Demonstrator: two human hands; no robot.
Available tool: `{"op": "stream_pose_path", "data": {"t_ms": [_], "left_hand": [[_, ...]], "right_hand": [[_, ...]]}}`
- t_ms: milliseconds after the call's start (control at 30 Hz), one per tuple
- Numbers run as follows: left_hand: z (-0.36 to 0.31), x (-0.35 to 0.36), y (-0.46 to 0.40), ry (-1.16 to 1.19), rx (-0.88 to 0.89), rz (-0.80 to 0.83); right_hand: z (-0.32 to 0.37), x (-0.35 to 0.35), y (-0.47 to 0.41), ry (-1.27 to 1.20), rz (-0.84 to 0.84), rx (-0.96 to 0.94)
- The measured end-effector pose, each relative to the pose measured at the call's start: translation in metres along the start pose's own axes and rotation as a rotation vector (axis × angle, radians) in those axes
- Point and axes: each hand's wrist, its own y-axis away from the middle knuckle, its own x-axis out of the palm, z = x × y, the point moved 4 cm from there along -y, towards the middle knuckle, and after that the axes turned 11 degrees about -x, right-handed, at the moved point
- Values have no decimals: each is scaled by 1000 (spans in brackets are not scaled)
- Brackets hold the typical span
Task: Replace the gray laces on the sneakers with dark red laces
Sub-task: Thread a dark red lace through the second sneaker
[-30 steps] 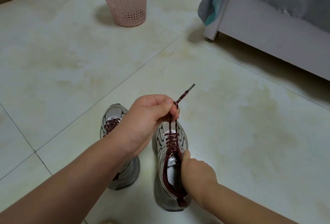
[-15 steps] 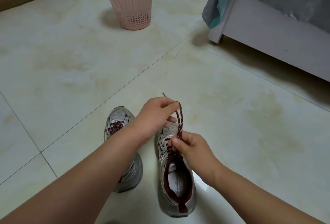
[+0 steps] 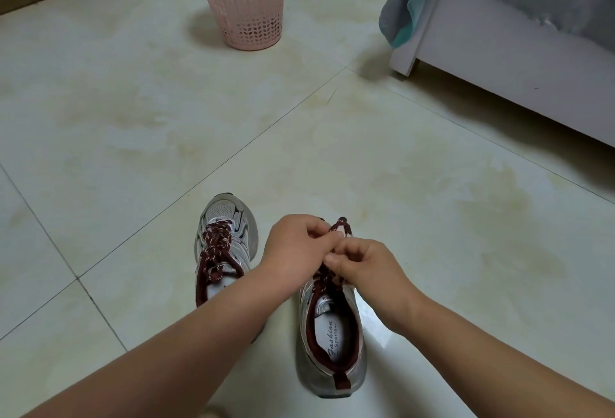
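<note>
Left hand [image 3: 296, 249] pinches dark red lace [image 3: 340, 226] over right sneaker [image 3: 329, 327]; right hand [image 3: 366, 266] pinches same lace, fingers touching left hand's. We see lace loop poking just beyond both hands, toward toe. Sneaker long axis runs heel-near, toe-away; lace sits atop its tongue, directly under hands, both equally near. We judge bow-tying in progress. Left sneaker [image 3: 224, 244] just beside, already laced dark red. Count, left to right: sneakers two, hands two, pink basket [image 3: 240, 1] one, bed [image 3: 519, 38] one. We see no gray laces.
</note>
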Motion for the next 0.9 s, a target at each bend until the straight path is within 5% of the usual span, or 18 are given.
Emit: {"op": "stream_pose_path", "data": {"t_ms": [200,300,400,633,767,900], "left_hand": [[11,-10,-8,133,9,-68],[4,-16,-3,36,190,-147],[-6,-12,4,-83,387,-52],[-3,-9,-5,-161,225,39],[-1,-9,-9,-296,9,47],[7,-2,-4,-169,-390,359]], "right_hand": [[3,1,0,-192,-48,91],[6,-1,0,-129,-70,78],[9,0,0,-43,-42,35],[12,-1,3,42,-106,-37],[17,-4,6,569,-141,-290],[23,2,10,1268,-98,-546]]}}
